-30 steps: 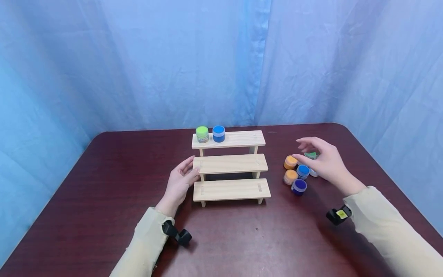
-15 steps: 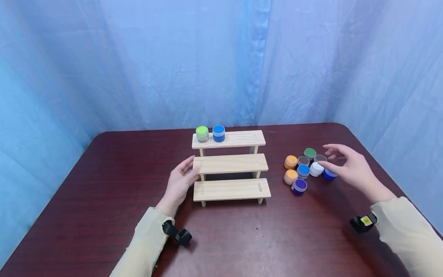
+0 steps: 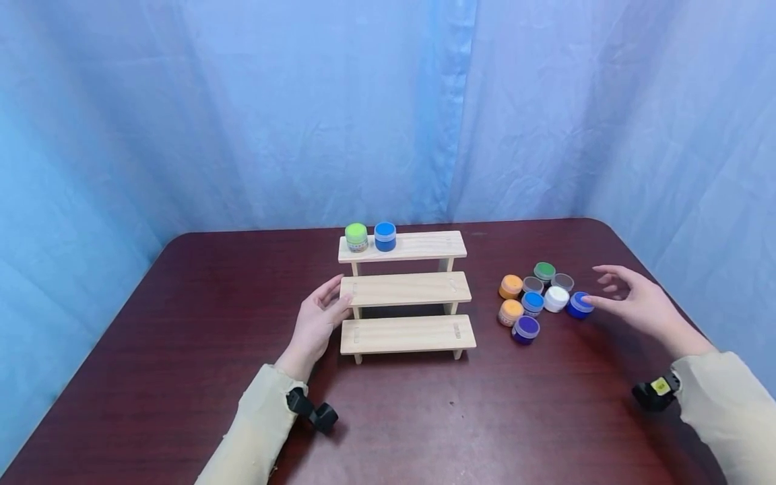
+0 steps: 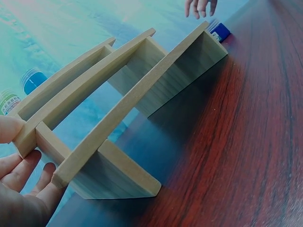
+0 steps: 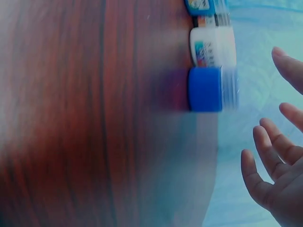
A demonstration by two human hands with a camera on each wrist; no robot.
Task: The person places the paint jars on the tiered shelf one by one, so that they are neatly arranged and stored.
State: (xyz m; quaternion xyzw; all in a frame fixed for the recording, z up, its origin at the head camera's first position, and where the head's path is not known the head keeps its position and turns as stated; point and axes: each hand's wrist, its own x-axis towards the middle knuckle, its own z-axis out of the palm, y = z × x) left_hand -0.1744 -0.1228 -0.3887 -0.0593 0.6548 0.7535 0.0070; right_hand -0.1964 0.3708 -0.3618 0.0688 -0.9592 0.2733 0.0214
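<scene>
A three-step wooden display stand (image 3: 406, 289) rests on the table. My left hand (image 3: 312, 323) grips the left end of its middle step, thumb on top and fingers underneath, as the left wrist view also shows. On the top step sit a light green paint jar (image 3: 356, 238) and a blue paint jar (image 3: 384, 237). My right hand (image 3: 642, 306) hovers at the right of a group of jars, fingers spread and holding nothing. Nearest to it stands a dark blue jar (image 3: 578, 307), also seen upright beside a white jar (image 5: 213, 46) in the right wrist view.
Left of the dark blue jar, several more jars cluster right of the stand: two orange, one green (image 3: 544, 271), two dark grey, a mid-blue (image 3: 533, 302) and a purple (image 3: 525, 329). Blue curtains (image 3: 315, 114) hang behind the dark red table (image 3: 182, 350).
My right hand has moved right, from above the jar group to its right side, uncovering the green, grey, white and dark blue jars. My left hand keeps its hold on the stand.
</scene>
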